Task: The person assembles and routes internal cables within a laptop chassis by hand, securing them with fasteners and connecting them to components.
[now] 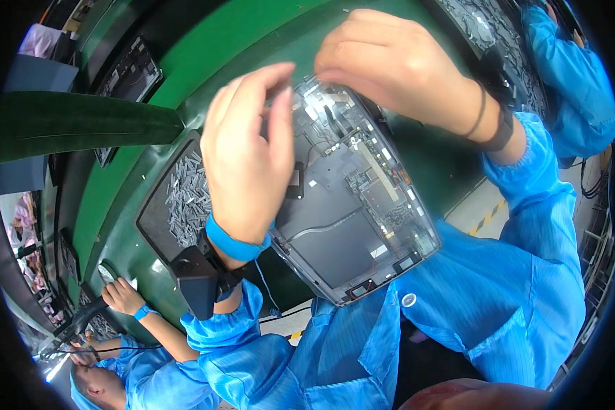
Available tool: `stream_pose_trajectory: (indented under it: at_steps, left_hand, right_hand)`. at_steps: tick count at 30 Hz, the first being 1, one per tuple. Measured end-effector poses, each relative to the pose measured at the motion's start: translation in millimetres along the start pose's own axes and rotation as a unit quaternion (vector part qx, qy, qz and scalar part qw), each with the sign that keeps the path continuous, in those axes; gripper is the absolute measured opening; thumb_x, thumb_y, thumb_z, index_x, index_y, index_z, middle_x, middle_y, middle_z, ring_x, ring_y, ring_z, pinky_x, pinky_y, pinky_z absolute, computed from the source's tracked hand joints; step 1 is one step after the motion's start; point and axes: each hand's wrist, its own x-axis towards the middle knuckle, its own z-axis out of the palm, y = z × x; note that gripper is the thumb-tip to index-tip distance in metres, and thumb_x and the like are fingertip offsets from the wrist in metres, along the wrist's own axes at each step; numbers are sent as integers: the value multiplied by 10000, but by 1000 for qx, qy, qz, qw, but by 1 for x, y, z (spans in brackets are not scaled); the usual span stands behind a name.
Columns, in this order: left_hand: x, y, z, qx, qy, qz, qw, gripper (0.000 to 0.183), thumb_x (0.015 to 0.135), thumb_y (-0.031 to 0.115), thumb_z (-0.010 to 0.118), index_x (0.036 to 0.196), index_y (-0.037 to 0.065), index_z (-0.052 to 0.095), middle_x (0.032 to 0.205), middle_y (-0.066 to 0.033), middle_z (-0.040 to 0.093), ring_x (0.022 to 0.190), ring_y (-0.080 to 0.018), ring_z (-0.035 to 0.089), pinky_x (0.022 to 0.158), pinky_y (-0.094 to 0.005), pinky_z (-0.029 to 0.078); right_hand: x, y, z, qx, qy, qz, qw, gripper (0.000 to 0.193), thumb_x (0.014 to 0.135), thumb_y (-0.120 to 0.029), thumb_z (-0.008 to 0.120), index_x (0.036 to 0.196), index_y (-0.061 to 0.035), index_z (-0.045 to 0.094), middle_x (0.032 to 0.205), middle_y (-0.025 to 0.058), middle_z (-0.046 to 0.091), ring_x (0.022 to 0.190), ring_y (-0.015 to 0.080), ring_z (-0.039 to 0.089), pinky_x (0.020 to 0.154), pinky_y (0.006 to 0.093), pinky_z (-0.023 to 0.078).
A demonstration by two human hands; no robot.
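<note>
An open laptop base (323, 253) lies tilted before me, with circuit boards, cables and a grey inner panel exposed. Over its left side hovers my left hand (247, 154), thumb and fingers apart with nothing seen between them. My right hand (379, 58) is at the laptop's far edge, fingers curled together; their tips are turned away, so whatever they may pinch is hidden. A blue strap (236, 239) with a cord circles my left wrist, beside a black box-shaped device (197, 273). Beside my left hand stands a dark tray (156, 213) of small grey strips (186, 198).
The bench top is green, and a green-covered bar (82, 126) juts in from the left. A tray of dark parts (482, 27) sits at the far right. Another open laptop part (133, 75) lies far left. Co-workers in blue sleeves are at lower left (164, 376) and upper right (570, 89).
</note>
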Motion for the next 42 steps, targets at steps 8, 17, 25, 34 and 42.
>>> stream_pose_trajectory:
  at_steps: [8,17,25,34,42]
  left_hand:
    - [-1,-11,1,58,-68,-48,995,80,791,53,658,862,18,672,860,-114,645,804,-309,610,726,-378,488]
    - [-1,-21,9,75,-43,21,996,96,740,40,696,833,36,676,810,-90,629,770,-286,606,693,-364,493]
    - [-1,-18,6,114,-45,67,990,109,731,38,699,836,37,669,808,-81,616,759,-275,598,685,-367,488]
    - [-1,-16,18,145,-45,106,983,96,758,23,695,849,10,668,820,-119,645,776,-292,628,701,-361,499]
    - [-1,-16,12,167,-39,119,978,78,752,31,697,812,21,649,786,-109,625,745,-292,617,673,-369,494]
  right_hand:
    - [-5,-2,18,-129,-34,-51,990,102,671,-152,625,690,-96,542,713,6,496,760,168,534,648,288,462]
    - [2,-5,22,-88,-60,53,993,152,729,-172,656,679,-79,546,734,28,534,805,211,580,665,334,483]
    - [14,21,15,67,-180,14,981,98,762,-120,667,773,-36,619,726,111,575,702,295,606,652,376,503]
    - [10,22,7,6,-215,-19,976,129,734,-112,644,679,-38,554,673,94,545,662,281,600,615,373,496]
    - [20,9,10,-34,-216,-4,976,78,700,-78,656,699,-4,631,698,136,637,708,296,667,635,366,544]
